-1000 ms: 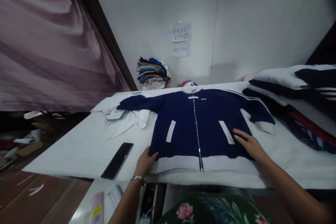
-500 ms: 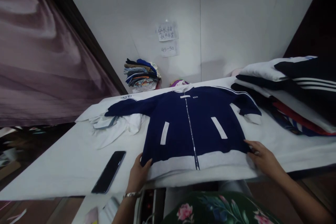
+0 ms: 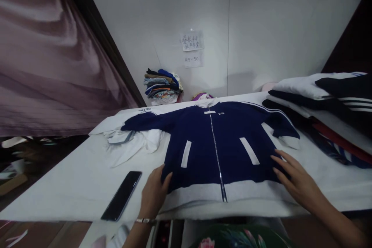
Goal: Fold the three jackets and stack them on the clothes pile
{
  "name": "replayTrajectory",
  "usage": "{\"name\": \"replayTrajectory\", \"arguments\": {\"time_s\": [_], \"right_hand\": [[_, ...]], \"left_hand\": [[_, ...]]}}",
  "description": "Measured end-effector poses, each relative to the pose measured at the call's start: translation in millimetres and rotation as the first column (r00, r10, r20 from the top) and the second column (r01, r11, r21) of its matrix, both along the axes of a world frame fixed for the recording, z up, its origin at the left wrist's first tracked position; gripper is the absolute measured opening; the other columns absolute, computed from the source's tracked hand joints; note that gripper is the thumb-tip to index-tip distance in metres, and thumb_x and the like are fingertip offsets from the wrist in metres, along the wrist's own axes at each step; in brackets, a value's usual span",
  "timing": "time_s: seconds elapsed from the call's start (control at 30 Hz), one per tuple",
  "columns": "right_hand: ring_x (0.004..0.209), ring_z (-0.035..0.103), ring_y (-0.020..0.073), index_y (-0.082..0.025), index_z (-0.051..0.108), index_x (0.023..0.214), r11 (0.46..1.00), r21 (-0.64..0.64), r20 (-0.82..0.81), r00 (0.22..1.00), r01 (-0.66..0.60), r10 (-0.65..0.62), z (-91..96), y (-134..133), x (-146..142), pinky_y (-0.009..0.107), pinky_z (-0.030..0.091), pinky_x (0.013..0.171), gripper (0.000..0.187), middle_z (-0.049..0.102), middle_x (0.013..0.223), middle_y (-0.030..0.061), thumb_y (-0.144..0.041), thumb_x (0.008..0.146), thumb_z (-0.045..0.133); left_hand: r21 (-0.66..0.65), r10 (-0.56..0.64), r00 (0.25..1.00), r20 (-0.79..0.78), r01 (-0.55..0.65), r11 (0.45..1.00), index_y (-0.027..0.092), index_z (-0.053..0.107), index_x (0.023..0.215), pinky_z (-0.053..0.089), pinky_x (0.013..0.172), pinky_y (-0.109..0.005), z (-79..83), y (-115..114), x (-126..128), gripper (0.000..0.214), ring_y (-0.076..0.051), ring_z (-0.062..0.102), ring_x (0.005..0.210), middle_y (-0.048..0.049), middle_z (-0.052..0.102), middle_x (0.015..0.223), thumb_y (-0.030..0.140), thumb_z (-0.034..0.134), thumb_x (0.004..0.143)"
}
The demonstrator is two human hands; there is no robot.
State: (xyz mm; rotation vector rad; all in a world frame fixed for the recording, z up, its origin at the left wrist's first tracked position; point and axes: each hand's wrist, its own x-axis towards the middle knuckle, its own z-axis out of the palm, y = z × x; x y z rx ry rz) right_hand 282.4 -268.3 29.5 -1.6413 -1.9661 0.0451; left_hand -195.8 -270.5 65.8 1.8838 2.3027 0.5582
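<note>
A navy zip-up jacket [image 3: 200,143] with white hem, white pocket trims and a white collar lies front up on the table, its zip closed. My left hand [image 3: 154,188] touches its lower left edge, thumb and forefinger apart on the cloth; the other fingers are mostly hidden. On the lower right side rests my right hand [image 3: 293,176], open with spread fingers. The jacket's left-hand sleeve stretches out over a crumpled white garment [image 3: 142,141]. At the right, the other sleeve bends down, its white cuff showing.
A black phone [image 3: 122,195] lies left of my left hand. A tall pile of folded clothes [image 3: 316,104] stands at the right; a smaller stack [image 3: 163,87] is at the back. Handwritten paper notes [image 3: 193,48] hang on the wall. A pinkish curtain [image 3: 49,66] hangs at the left.
The view has shifted slightly, so the jacket appears a little lower and further right. My right hand's fingers have spread out over the jacket's side. My left hand stays at the opposite edge.
</note>
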Motion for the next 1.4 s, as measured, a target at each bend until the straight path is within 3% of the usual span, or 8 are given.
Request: {"name": "replayTrajectory", "arguments": {"time_s": [0.13, 0.3, 0.57, 0.67, 0.83, 1.1, 1.23, 1.4], "right_hand": [[0.138, 0.028, 0.0298, -0.029, 0.047, 0.136, 0.976, -0.206, 0.185, 0.977, -0.063, 0.102, -19.5, 15.0, -9.9, 0.053, 0.026, 0.111, 0.057, 0.034, 0.149, 0.0036, -0.056, 0.086, 0.042], [0.139, 0.025, 0.0281, -0.031, 0.042, 0.139, 0.953, -0.302, 0.235, 0.969, -0.005, 0.08, -50.5, 14.7, 2.1, 0.053, 0.021, 0.112, 0.057, 0.03, 0.149, 0.0009, -0.057, 0.088, 0.04], [0.138, 0.027, 0.0256, -0.028, 0.049, 0.135, 0.954, -0.3, 0.163, 0.984, -0.019, 0.071, -28.3, 12.8, -8.8, 0.053, 0.024, 0.111, 0.054, 0.037, 0.147, 0.0041, -0.055, 0.09, 0.038], [0.138, 0.029, 0.0258, -0.025, 0.052, 0.132, 0.969, -0.248, 0.111, 0.994, 0.011, 0.018, -24.8, 9.3, -7.4, 0.054, 0.023, 0.111, 0.052, 0.041, 0.145, 0.0063, -0.052, 0.09, 0.039], [0.131, 0.04, 0.0286, -0.019, 0.056, 0.127, 0.963, -0.155, 0.012, 0.975, 0.222, -0.223, -32.8, -0.4, 10.0, 0.051, 0.032, 0.108, 0.053, 0.047, 0.14, 0.0111, -0.05, 0.088, 0.041], [0.117, 0.054, 0.0262, -0.014, 0.054, 0.128, 0.948, -0.213, -0.095, 0.961, 0.236, -0.26, -30.7, 22.6, 40.0, 0.039, 0.045, 0.1, 0.06, 0.054, 0.133, 0.0122, -0.051, 0.083, 0.04], [0.085, 0.065, 0.0238, -0.011, 0.051, 0.131, 0.896, -0.304, -0.136, 0.916, 0.324, -0.377, -23.1, 52.9, 41.6, 0.038, 0.051, 0.081, 0.067, 0.065, 0.113, 0.0125, -0.051, 0.077, 0.041], [0.086, 0.064, 0.0259, -0.009, 0.056, 0.126, 0.88, -0.348, -0.127, 0.914, 0.323, -0.386, -21.2, 62.6, 46.8, 0.036, 0.048, 0.079, 0.065, 0.066, 0.106, 0.0149, -0.041, 0.072, 0.039]], "left_hand": [[-0.072, -0.285, 0.958, -0.023, 0.283, 0.957, 0.028, 0.049, 0.133, 0.021, 0.115, -0.044, -18.2, 16.6, 26.6, 0.054, -0.023, 0.029, 0.138, -0.0032, 0.039, 0.147, 0.044, 0.05, 0.081], [-0.187, -0.293, 0.955, -0.043, 0.28, 0.942, 0.037, 0.045, 0.135, 0.017, 0.116, -0.045, -44.5, 16.0, 26.7, 0.055, -0.023, 0.023, 0.14, 0.0019, 0.035, 0.148, 0.045, 0.049, 0.081], [-0.229, -0.289, 0.946, -0.145, 0.252, 0.94, 0.033, 0.044, 0.137, 0.015, 0.116, -0.041, -46.9, 22.2, 20.7, 0.055, -0.017, 0.02, 0.141, 0.0028, 0.032, 0.15, 0.044, 0.043, 0.084], [-0.174, -0.241, 0.958, -0.158, 0.213, 0.961, 0.035, 0.05, 0.132, 0.019, 0.116, -0.04, -45.2, 17.8, 25.6, 0.05, -0.018, 0.024, 0.14, 0.0035, 0.036, 0.148, 0.042, 0.045, 0.082], [-0.059, -0.11, 0.974, -0.198, 0.1, 0.993, 0.037, 0.056, 0.122, 0.021, 0.114, -0.046, -47.1, 3.5, 25.0, 0.045, -0.022, 0.029, 0.138, 0.0026, 0.043, 0.144, 0.045, 0.045, 0.08], [-0.011, 0.08, 0.997, 0.004, -0.08, 0.997, 0.014, 0.06, 0.115, 0.036, 0.107, -0.035, -37.8, 13.7, -7.0, 0.05, -0.024, 0.049, 0.124, -0.0137, 0.056, 0.131, 0.046, 0.037, 0.085], [-0.123, 0.235, 0.97, 0.061, -0.226, 0.966, 0.011, 0.053, 0.124, 0.049, 0.088, -0.038, -28.1, 23.1, -10.2, 0.054, -0.027, 0.063, 0.101, -0.015, 0.065, 0.112, 0.047, 0.04, 0.086], [-0.261, 0.331, 0.943, 0.021, -0.315, 0.913, 0.02, 0.061, 0.111, 0.049, 0.073, -0.033, -23.9, 23.9, -15.7, 0.037, -0.026, 0.066, 0.092, -0.0103, 0.07, 0.098, 0.04, 0.04, 0.088]]}}
